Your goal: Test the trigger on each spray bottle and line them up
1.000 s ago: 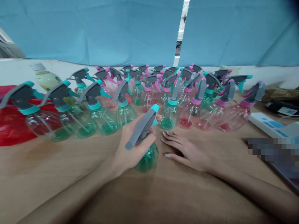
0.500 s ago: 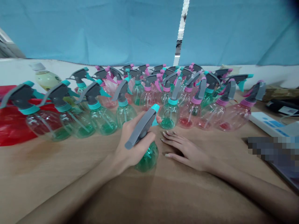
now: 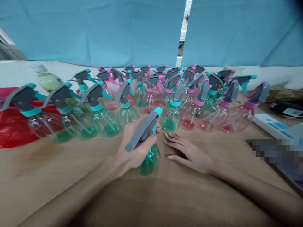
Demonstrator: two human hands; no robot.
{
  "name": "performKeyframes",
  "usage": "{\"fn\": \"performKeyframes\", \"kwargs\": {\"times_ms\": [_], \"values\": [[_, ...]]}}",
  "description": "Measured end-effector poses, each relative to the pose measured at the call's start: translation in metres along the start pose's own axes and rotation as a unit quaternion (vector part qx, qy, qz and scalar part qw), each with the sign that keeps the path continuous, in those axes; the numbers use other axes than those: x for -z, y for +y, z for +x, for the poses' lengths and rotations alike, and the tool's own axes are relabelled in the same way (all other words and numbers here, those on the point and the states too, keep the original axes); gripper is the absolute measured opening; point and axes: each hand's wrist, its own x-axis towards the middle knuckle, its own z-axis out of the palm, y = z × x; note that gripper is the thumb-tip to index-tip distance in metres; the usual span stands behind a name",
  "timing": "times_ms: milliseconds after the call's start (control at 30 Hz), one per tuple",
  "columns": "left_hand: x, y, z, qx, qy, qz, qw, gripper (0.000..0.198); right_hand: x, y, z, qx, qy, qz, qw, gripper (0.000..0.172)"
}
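Observation:
My left hand (image 3: 135,143) is wrapped round the neck of a green spray bottle (image 3: 149,162) with a grey head and a turquoise nozzle. The bottle stands on the table, its nozzle pointing away from me; its collar and part of its trigger are hidden by my fingers. To the right of it, my right hand (image 3: 187,152) lies palm down on the wooden table (image 3: 208,198), fingers stretched out and holding nothing. Just beyond my hands stand another green spray bottle (image 3: 170,121) and a pink spray bottle (image 3: 189,122).
Several more green and pink spray bottles (image 3: 105,124) stand in rows across the back. A red plastic bag (image 3: 16,129) and a pale-labelled bottle (image 3: 50,81) are at the left. On the right lie a white power strip (image 3: 272,124) and a dark flat object (image 3: 284,170), partly pixelated. A blue cloth (image 3: 132,34) hangs behind.
The fingers of my left hand have curled in slightly at the trigger, and the spray head has tipped a little. My right hand stays in place.

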Motion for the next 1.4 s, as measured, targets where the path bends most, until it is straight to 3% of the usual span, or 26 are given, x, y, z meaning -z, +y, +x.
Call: {"fn": "performKeyframes", "kwargs": {"times_ms": [133,333,1400], "values": [[0.0004,-0.0011,-0.0003,0.002,0.0,0.009,1.0,0.019,0.0003,-0.0005,0.0001,0.003,0.008,0.005,1.0,0.056],[-0.0017,-0.0017,-0.0041,0.022,0.008,0.01,1.0,0.039,0.0003,-0.0001,0.0002,0.004,0.007,0.011,1.0,0.058],[-0.0028,0.0,-0.0034,0.014,0.015,-0.013,1.0,0.037,0.001,-0.0008,0.0004,-0.005,-0.013,-0.009,1.0,0.058]]}}
